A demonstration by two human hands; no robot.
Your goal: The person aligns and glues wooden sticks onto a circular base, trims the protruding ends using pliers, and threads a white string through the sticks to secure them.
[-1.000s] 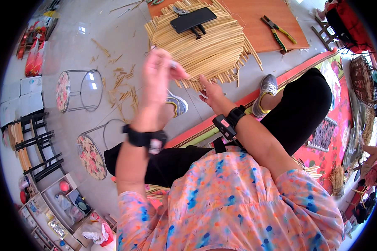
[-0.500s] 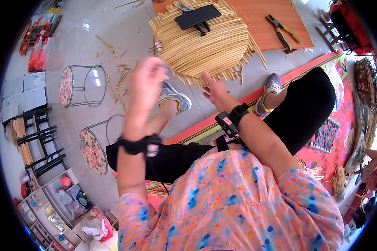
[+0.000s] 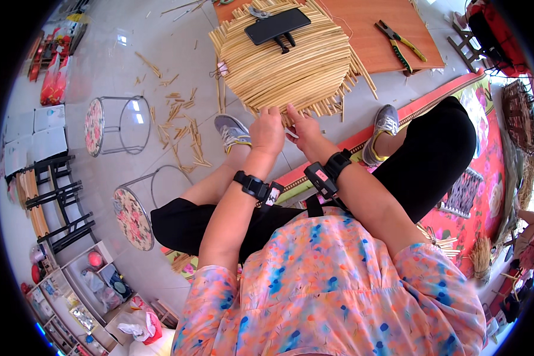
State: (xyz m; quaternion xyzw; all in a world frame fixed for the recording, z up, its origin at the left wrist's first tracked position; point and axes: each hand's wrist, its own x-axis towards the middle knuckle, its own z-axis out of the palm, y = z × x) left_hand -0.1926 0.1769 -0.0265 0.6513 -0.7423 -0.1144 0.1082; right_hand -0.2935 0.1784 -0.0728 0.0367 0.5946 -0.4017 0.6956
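Observation:
A round mat of straw-coloured stalks (image 3: 291,65) lies partly on an orange-brown board, its near edge hanging toward me. Uneven stalk ends stick out around its rim. At that near edge my left hand (image 3: 268,132) is closed, fingertips bent against the stalk ends; what it pinches is hidden. Just beside it, my right hand (image 3: 304,127) grips the same edge, thumb side up, other fingers mostly out of sight. A black phone (image 3: 277,26) with a dark clip-like stand lies on top of the mat. A small metal tool (image 3: 258,12) shows behind the phone.
Pliers with yellow and green handles (image 3: 400,44) lie on the orange-brown board (image 3: 368,24). Cut stalk pieces (image 3: 178,113) are scattered on the tiled floor. Two stools with floral seats (image 3: 132,218) lie tipped at left. A red floral cloth (image 3: 486,213) spreads at right.
My left hand has come down and right from the air, beside my right hand at the mat's near edge. The right hand stays nearly in place; the mat has shifted very slightly left.

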